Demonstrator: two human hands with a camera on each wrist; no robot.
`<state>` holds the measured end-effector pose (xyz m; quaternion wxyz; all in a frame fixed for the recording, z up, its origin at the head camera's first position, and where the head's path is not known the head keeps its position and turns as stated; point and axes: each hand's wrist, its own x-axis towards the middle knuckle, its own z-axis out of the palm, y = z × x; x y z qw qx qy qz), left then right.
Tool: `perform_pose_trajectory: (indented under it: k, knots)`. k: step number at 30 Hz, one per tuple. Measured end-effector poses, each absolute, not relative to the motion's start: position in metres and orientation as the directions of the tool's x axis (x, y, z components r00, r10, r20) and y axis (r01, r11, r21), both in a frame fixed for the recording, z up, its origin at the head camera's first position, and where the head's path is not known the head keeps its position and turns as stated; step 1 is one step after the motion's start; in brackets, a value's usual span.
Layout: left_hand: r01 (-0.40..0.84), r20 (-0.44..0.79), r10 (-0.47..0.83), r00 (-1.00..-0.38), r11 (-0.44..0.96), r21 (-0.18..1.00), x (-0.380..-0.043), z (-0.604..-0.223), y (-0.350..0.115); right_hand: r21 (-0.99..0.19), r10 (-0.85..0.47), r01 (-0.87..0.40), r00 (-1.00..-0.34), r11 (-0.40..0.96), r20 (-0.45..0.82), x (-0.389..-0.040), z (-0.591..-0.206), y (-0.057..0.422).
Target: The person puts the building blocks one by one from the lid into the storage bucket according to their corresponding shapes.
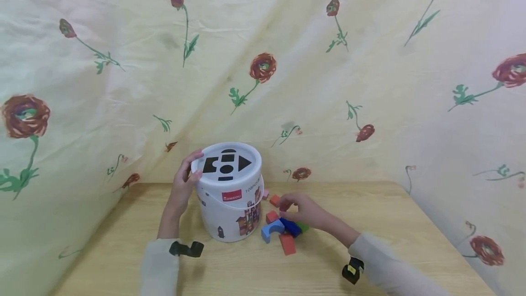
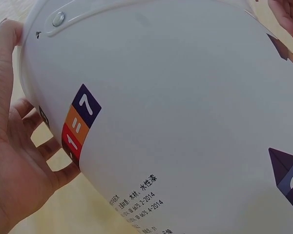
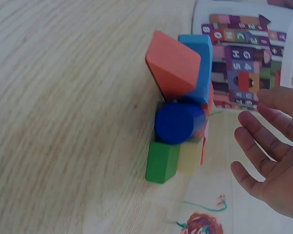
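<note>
A white toy-block bucket stands upright on the table, its white lid cut with dark shaped holes. My left hand grips the bucket's upper left side, and the left wrist view shows the thumb and fingers spread round its wall. To the bucket's right, my right hand hovers over a cluster of blocks, fingers loosely bent and holding nothing. The cluster has a light blue arch block, a dark blue cylinder, a red block, a green block and a pale block.
Smaller red blocks and a pink block lie by the bucket's right side. The bucket's thin handle hangs down its front. Behind the wooden table hangs a flowered cloth.
</note>
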<state>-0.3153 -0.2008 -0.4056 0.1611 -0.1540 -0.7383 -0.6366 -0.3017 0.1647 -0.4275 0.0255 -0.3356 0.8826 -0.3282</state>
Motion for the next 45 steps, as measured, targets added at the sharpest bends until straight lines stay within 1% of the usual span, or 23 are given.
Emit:
perform_pose_trajectory:
  k: [3,10,13,18,21,23,28,35,41,45]
  knots:
    - [0.432,0.434,0.017,-0.901,0.140,0.891,-0.315,-0.405,-0.201,-0.534,-0.635,-0.608,-0.755,0.587,0.162,-0.297,-0.427,0.158]
    - [0.440,0.441,0.022,-0.897,0.134,0.888,-0.317,-0.403,-0.199,-0.390,-0.692,-0.697,-0.698,0.601,0.182,-0.289,-0.427,0.145]
    - [0.450,0.451,0.023,-0.892,0.128,0.884,-0.317,-0.403,-0.198,-0.331,-0.702,-0.715,-0.689,0.616,0.180,-0.286,-0.427,0.139]
    - [0.451,0.452,0.021,-0.892,0.123,0.884,-0.318,-0.402,-0.199,-0.175,-0.729,-0.762,-0.647,0.623,0.222,-0.282,-0.435,0.129]
    - [0.436,0.436,0.022,-0.899,0.124,0.892,-0.319,-0.403,-0.200,-0.115,-0.738,-0.774,-0.630,0.623,0.241,-0.279,-0.442,0.125]
    - [0.430,0.430,0.025,-0.902,0.124,0.894,-0.318,-0.404,-0.200,-0.104,-0.738,-0.774,-0.628,0.624,0.245,-0.276,-0.447,0.122]
    - [0.438,0.437,0.035,-0.899,0.124,0.890,-0.317,-0.407,-0.201,-0.077,-0.727,-0.757,-0.647,0.649,0.230,-0.271,-0.451,0.116]
    - [0.466,0.465,0.036,-0.885,0.091,0.880,-0.316,-0.408,-0.201,-0.069,-0.722,-0.741,-0.668,0.668,0.179,-0.271,-0.449,0.112]
    - [0.466,0.465,0.030,-0.885,0.091,0.880,-0.315,-0.407,-0.200,-0.060,-0.738,-0.757,-0.650,0.651,0.182,-0.271,-0.447,0.111]
    - [0.458,0.457,0.026,-0.889,0.095,0.884,-0.315,-0.407,-0.199,-0.065,-0.751,-0.775,-0.626,0.629,0.210,-0.271,-0.449,0.114]
